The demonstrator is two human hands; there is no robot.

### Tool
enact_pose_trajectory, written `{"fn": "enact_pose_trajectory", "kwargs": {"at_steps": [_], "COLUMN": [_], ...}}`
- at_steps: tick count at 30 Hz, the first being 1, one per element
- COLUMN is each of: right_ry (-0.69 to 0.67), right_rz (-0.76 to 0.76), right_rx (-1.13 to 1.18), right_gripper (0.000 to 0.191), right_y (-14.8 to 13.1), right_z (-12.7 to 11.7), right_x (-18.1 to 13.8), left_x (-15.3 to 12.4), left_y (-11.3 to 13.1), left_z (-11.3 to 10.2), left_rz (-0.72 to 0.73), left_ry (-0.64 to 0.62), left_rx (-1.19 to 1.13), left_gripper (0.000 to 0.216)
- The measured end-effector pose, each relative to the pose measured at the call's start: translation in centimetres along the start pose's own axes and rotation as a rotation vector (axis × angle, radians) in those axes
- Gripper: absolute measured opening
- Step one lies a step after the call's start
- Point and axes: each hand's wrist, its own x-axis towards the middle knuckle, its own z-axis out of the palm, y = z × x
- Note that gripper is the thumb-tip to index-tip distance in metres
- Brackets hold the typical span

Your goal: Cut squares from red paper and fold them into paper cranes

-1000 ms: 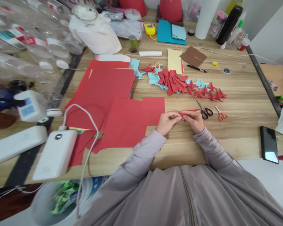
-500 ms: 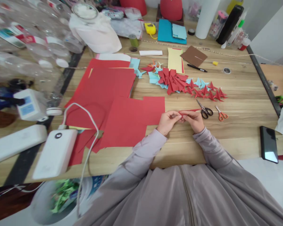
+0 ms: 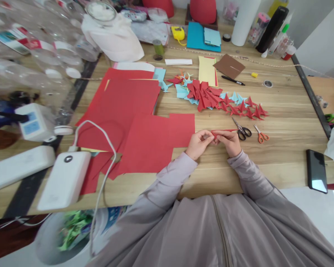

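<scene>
Both hands meet over the near middle of the wooden table [image 3: 281, 107]. My left hand [image 3: 198, 144] and my right hand [image 3: 230, 143] each pinch a small folded red paper piece [image 3: 224, 131], whose narrow point sticks out to the right toward the scissors. Fingers of both hands are curled closed on it. Just left of my left hand lie large red paper sheets [image 3: 144, 133]. Beyond the hands sits a heap of folded red and light-blue paper figures [image 3: 211, 97].
Black-handled scissors [image 3: 242, 129] and orange-handled scissors [image 3: 260, 135] lie right of my hands. A phone [image 3: 316, 170] rests near the right front edge. A white power bank [image 3: 65, 180] with cable sits at the left front. Bottles, paper, a pen and tape crowd the far side.
Hardly anything differs: both hands stay pinched on the red paper piece, with only slight finger movement and a small shift of the camera.
</scene>
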Motion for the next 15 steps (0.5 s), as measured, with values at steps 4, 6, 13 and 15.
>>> {"fn": "enact_pose_trajectory", "kwargs": {"at_steps": [4, 6, 13, 15], "right_ry": [-0.007, -0.025, -0.047, -0.059], "right_rz": [0.027, 0.026, -0.020, -0.037], "right_rx": [0.038, 0.044, -0.054, -0.075], "right_gripper": [0.020, 0.020, 0.023, 0.023], "right_y": [-0.24, -0.32, 0.09, 0.23], "right_z": [-0.03, -0.03, -0.15, -0.23], "right_x": [0.01, -0.02, -0.12, -0.12], "left_x": [0.05, 0.08, 0.06, 0.09], "left_y": [-0.06, -0.05, 0.18, 0.20], "left_z": [-0.15, -0.11, -0.14, -0.28], "left_rz": [0.055, 0.062, -0.017, -0.054], "left_ry": [-0.049, -0.062, -0.070, -0.066], "left_rx": [0.003, 0.006, -0.026, -0.045], "left_gripper": [0.021, 0.018, 0.020, 0.020]}}
